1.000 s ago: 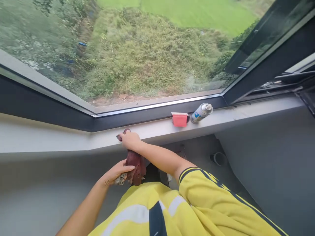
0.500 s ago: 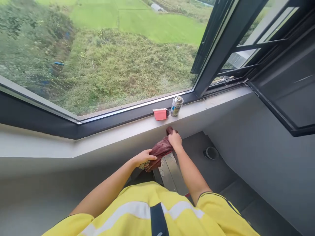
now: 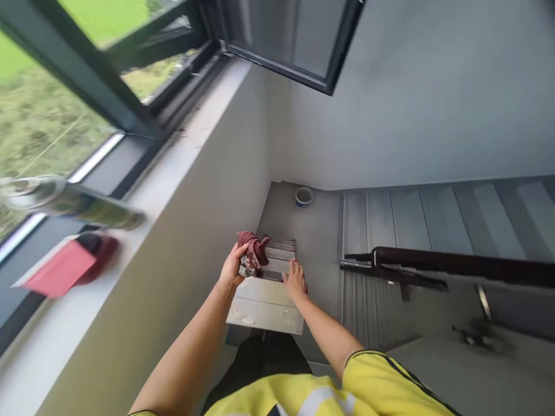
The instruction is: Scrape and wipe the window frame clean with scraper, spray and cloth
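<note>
My left hand (image 3: 233, 267) is closed around a bunched maroon cloth (image 3: 254, 247). A grey-and-white patterned bit of fabric (image 3: 245, 267) pokes out below the cloth in the same grasp. Under both hands stands a metal stepladder (image 3: 264, 306) with a pale top plate and ribbed steps with red edging. My right hand (image 3: 295, 282) rests at the ladder's right edge, fingers stretched out and slightly apart, with no cloth in it.
On the white sill (image 3: 173, 164) at left are a blurred spray can (image 3: 87, 202) and a pink-red dustpan-like piece (image 3: 60, 268) with dark bristles. A small bucket (image 3: 304, 197) sits on the floor. Stairs (image 3: 407, 216) and a dark handrail (image 3: 459, 266) lie right; an open window sash (image 3: 299, 46) juts above.
My view has swung right and down, from the window to the stairs. My right hand has let go of the maroon cloth and moved down to the stepladder; the left keeps the cloth.
</note>
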`<action>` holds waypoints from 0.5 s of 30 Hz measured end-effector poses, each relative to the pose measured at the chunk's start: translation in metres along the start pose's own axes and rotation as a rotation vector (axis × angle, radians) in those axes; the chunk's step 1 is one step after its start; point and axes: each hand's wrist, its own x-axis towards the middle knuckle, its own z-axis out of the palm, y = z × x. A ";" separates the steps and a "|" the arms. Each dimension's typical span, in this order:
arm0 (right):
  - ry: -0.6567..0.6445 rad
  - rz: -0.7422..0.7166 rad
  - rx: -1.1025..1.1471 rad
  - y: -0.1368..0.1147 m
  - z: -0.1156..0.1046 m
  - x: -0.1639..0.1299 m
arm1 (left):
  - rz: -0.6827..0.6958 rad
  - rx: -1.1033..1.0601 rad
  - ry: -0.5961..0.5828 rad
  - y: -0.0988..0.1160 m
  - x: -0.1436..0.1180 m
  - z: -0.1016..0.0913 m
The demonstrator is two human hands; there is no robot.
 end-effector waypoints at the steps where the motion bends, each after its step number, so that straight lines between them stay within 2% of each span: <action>1: 0.012 -0.024 -0.017 0.003 0.010 -0.002 | 0.022 0.012 0.032 -0.007 0.014 0.002; 3: 0.049 -0.075 -0.043 0.005 0.025 -0.004 | 0.078 0.035 0.129 -0.026 0.038 0.001; 6: 0.135 -0.117 -0.074 0.005 0.032 -0.003 | 0.124 0.050 0.236 -0.054 0.065 -0.009; 10: 0.121 -0.092 -0.081 0.000 0.030 -0.007 | 0.120 0.042 0.242 -0.072 0.078 -0.022; 12: 0.091 -0.069 -0.054 -0.002 0.030 -0.009 | 0.177 0.098 0.172 -0.075 0.081 -0.026; 15: 0.153 -0.081 0.030 0.008 0.037 -0.001 | 0.135 0.214 0.107 -0.086 0.101 -0.032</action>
